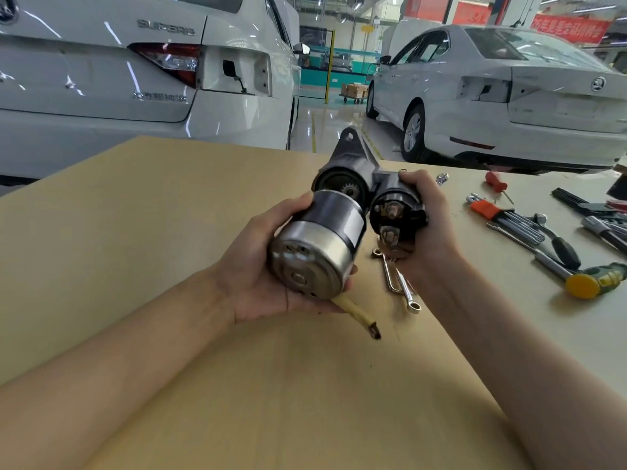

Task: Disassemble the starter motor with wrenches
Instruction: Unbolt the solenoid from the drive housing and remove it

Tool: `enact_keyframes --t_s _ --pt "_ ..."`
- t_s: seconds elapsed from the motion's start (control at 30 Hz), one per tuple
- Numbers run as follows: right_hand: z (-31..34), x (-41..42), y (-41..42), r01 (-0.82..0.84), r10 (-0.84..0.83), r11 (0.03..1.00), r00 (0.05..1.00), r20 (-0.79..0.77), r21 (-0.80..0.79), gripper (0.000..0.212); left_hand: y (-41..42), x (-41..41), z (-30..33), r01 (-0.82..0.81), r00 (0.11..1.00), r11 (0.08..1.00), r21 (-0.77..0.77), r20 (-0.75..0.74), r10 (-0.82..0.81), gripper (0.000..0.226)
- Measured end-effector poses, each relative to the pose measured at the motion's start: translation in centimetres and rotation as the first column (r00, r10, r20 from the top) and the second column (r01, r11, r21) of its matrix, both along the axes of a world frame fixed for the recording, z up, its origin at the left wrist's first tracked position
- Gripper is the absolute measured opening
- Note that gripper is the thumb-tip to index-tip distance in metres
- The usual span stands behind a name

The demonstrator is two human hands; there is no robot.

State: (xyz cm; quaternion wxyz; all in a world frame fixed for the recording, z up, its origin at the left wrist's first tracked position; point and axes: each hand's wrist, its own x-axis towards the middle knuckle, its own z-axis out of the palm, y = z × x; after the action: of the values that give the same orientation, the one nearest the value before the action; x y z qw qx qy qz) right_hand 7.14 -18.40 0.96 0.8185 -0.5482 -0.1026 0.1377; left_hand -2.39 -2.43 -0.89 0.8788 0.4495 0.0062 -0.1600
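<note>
Both hands are up off the bench, dead center of the frame. The left hand (pixel 268 266) is wrapped around the silver-and-black motor can (pixel 319 245), fingers curled under it and thumb over the top, and the can sits pulled slightly away from the black nose housing (pixel 346 171), with a small pinion-type gear (pixel 349 191) peeking out in the gap. A yellow-sleeved lead (pixel 356 312) hangs out below the can. The right hand (pixel 431 225) is closed around the solenoid (pixel 397 212), whose terminal studs face the camera.

On the tan bench top (pixel 169 215), just under the solenoid, lie a combination wrench (pixel 405 288) and a bent hex key (pixel 388 273), touching or crossing each other. Over on the right side of the frame there's a hex key set in an orange holder (pixel 498 212), a red-handled screwdriver (pixel 495 183), a ratchet (pixel 551 239) and a yellow-faced mallet (pixel 593 281). White sedans are parked across the top of the frame.
</note>
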Motion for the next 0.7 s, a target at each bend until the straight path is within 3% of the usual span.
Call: enact_keyframes --t_s 0.13,0.3,0.37,0.57,0.7 --pt "0.0 0.3 0.1 0.005 -0.005 1.0 1.0 0.009 0.023 0.021 0.2 -0.5 0.7 0.03 0.996 0.996 0.088 0.083 -0.037 0.042" --pt "-0.1 0.2 -0.2 -0.042 0.042 0.999 0.998 -0.043 0.01 0.023 2.3 -0.8 2.3 0.106 0.969 0.994 0.02 0.224 -0.108 0.053" --pt "-0.1 0.1 0.0 -0.043 0.041 0.999 0.997 -0.06 -0.03 0.026 3.0 -0.7 2.5 0.054 0.97 0.999 -0.003 0.238 -0.052 0.055" --pt "-0.8 -0.1 0.6 0.003 0.004 0.984 0.999 0.039 -0.18 0.024 3.0 0.1 0.8 -0.175 0.98 0.985 0.004 0.095 0.174 0.053" --pt "-1.1 0.1 0.4 -0.007 0.037 0.965 0.994 0.108 -0.263 0.031 3.6 0.4 0.3 -0.217 0.966 0.969 -0.12 0.118 0.231 0.06"
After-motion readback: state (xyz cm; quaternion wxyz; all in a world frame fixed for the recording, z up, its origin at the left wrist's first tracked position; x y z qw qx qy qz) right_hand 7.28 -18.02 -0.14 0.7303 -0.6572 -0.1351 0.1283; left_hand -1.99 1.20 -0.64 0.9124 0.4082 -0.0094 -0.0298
